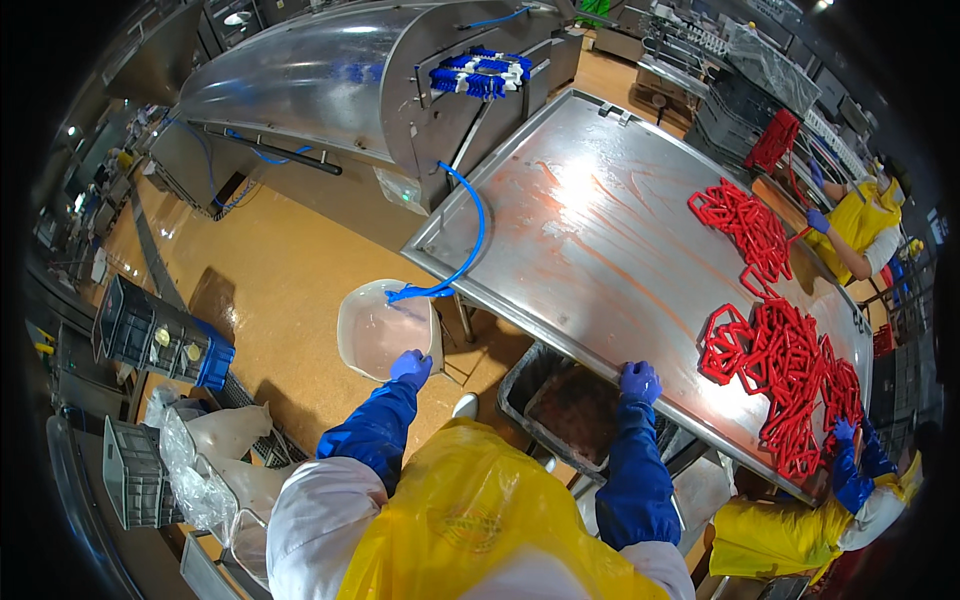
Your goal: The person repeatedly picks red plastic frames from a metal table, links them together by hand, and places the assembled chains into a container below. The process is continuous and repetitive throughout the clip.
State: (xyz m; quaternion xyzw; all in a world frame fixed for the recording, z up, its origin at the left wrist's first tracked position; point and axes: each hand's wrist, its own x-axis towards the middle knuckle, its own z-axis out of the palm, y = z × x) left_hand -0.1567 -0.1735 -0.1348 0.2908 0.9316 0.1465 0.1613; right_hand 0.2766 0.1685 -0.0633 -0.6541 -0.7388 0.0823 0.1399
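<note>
My left hand (pixel 410 368), in a purple-blue glove, is closed on the near right rim of a white plastic tub (pixel 350 335) that has pale, cloudy liquid inside. A blue hose (pixel 478 225) curves over the table's left corner, its blue end fitting (pixel 408 294) lying across the tub's far rim. My right hand (pixel 640 382), gloved alike, is closed over the near edge of a large steel table (pixel 520 215) streaked with reddish wet smears. Tangled chains of glossy red sausages (pixel 775 350) lie on the table to the right of that hand.
A black crate (pixel 512 385) with dark reddish contents stands under the table edge. Two co-workers in yellow aprons (pixel 865 225) handle sausages at the right. A steel machine (pixel 290 85) stands at far left; dark crates (pixel 140 325) and plastic-wrapped bags (pixel 225 440) sit left.
</note>
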